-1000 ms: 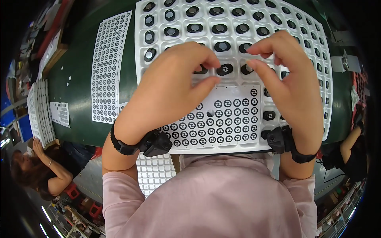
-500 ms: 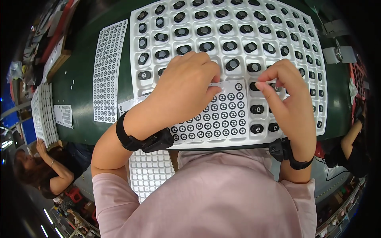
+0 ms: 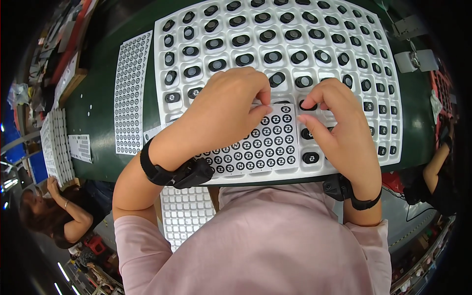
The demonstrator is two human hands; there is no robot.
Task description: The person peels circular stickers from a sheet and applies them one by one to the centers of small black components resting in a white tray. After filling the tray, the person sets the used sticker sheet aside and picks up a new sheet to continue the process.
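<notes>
A white sheet of round black-and-white stickers [image 3: 268,147] lies over the near part of a white moulded tray [image 3: 162,73]. My left hand [image 3: 228,105] is closed at the sheet's upper edge, thumb on top, pinching it. Just right of the sheet, my right hand [image 3: 339,125] hovers over the tray with thumb and index finger apart; no object shows between them. Small black oval parts [image 3: 273,57] sit in the tray's pockets, many with a plain grey round face. Several near parts, such as a black part with a sticker [image 3: 310,158], carry the round mark.
Left of the tray lies another long sticker sheet [image 3: 132,93] on the green table [image 3: 101,128]. A smaller sheet [image 3: 81,147] and a stack of white trays [image 3: 58,142] stand farther left. A metal clamp-like fitting [image 3: 415,60] is at the right. People work on both sides.
My right hand has moved left, nearer the sheet's right edge, and its thumb and index finger have spread a little. My left hand keeps its place at the sheet. The tray sits slightly farther left in view.
</notes>
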